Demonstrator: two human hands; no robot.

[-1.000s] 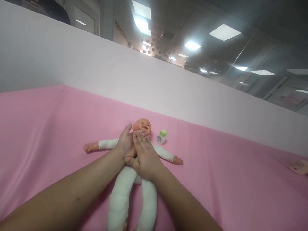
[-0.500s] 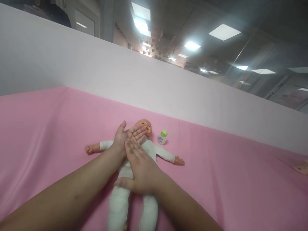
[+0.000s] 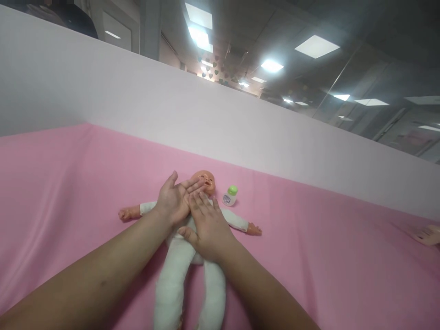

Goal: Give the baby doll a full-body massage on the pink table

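Note:
A baby doll (image 3: 183, 256) with a white cloth body lies on its back, arms spread and legs toward me. Over its chest, my left hand (image 3: 174, 197) is palm up with the fingers stretched out and the thumb raised. My right hand (image 3: 211, 224) is palm down, its fingers laid across the left palm and fingers. Neither hand holds anything. Between them, the hands hide most of the doll's chest and a little of its chin. To the right of the doll's head stands a small clear bottle (image 3: 229, 197) with a green cap.
Pink cloth (image 3: 292, 256) covers the surface under the doll. A white wall panel (image 3: 192, 110) runs along the back, with glass above it. Part of a skin-coloured thing (image 3: 428, 234), perhaps another doll, shows at the right edge. A person in dark clothing (image 3: 80, 20) is at the upper left.
My right hand has slid forward and slightly right along the left hand, toward its fingers, and its thumb has moved up. The left hand keeps nearly the same place.

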